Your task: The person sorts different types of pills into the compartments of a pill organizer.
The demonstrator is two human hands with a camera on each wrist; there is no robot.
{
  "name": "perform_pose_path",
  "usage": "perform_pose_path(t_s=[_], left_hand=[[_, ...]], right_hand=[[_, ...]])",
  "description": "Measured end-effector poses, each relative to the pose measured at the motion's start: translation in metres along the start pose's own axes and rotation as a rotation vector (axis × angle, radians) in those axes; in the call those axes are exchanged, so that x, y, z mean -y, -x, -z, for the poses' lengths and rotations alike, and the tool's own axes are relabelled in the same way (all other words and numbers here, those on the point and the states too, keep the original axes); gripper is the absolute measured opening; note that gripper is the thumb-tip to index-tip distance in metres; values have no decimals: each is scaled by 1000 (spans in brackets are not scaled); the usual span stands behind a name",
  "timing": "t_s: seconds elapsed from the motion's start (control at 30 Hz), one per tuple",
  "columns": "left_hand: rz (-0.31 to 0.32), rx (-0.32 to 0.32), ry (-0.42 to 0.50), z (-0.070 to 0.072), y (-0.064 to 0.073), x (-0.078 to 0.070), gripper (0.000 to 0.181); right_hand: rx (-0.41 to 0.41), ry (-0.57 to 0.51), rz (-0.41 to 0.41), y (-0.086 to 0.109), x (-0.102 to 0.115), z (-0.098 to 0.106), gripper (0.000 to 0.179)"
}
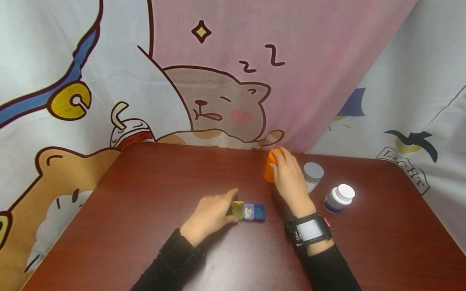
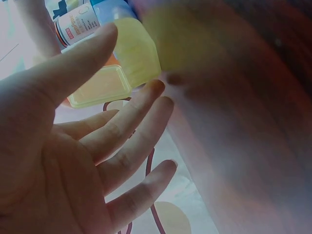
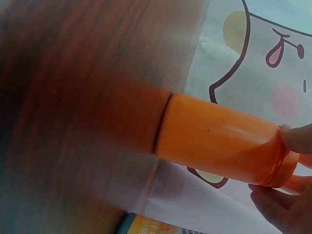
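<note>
In the head view my right hand (image 1: 290,178) grips the top of an orange pill bottle (image 1: 269,173) near the table's far edge. The right wrist view shows thumb and fingers round the upper end of this orange bottle (image 3: 219,139), its base against the table. My left hand (image 1: 211,212) holds the yellow end of a small pill organizer (image 1: 249,211) between thumb and fingers. Its sections are yellow, purple and blue. Up close, the left wrist view shows the yellow section (image 2: 139,53) with its see-through lid (image 2: 100,87) standing open.
Right of the orange bottle stands a bottle with a grey lid (image 1: 313,171), partly behind my right hand. A white bottle (image 1: 339,198) with a dark lower band is farther right. The brown table (image 1: 174,169) meets a printed curtain (image 1: 225,105) at the back.
</note>
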State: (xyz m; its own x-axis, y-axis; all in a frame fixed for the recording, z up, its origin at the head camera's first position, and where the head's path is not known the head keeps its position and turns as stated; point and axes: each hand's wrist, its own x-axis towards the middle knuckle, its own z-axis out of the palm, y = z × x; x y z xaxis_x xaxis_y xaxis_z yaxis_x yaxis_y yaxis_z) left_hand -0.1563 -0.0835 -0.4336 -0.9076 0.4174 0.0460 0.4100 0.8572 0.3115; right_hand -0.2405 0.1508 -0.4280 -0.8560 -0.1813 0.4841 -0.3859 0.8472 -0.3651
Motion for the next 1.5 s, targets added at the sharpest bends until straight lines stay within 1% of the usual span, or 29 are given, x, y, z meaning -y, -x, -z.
perform_pose_path(t_s=[0.23, 0.47, 0.57, 0.77, 0.9, 1.13, 1.3, 1.4, 1.5], left_hand=[[7, 6, 8, 3, 0, -2, 76], [-4, 5, 22, 4, 2, -3, 73], [-3, 7, 17, 4, 2, -3, 74], [2, -2, 12, 4, 2, -4, 73], [-1, -10, 17, 6, 3, -4, 72], [-16, -20, 7, 6, 4, -3, 71], [-15, -19, 5, 6, 5, -1, 73], [8, -4, 17, 10, 7, -2, 75], [56, 23, 27, 20, 11, -3, 78]], right_hand=[[-28, -31, 0, 0, -1, -2, 38], [-54, -53, 1, 3, -2, -1, 37], [-44, -59, -7, 4, -1, 2, 38], [43, -69, -27, 4, 4, 21, 49], [122, -42, -24, 6, 8, 36, 52], [262, 20, -13, 15, 12, 60, 55], [351, -15, -5, 23, 18, 78, 50], [399, -29, -1, 28, 24, 89, 48], [441, -26, 15, 34, 32, 100, 47]])
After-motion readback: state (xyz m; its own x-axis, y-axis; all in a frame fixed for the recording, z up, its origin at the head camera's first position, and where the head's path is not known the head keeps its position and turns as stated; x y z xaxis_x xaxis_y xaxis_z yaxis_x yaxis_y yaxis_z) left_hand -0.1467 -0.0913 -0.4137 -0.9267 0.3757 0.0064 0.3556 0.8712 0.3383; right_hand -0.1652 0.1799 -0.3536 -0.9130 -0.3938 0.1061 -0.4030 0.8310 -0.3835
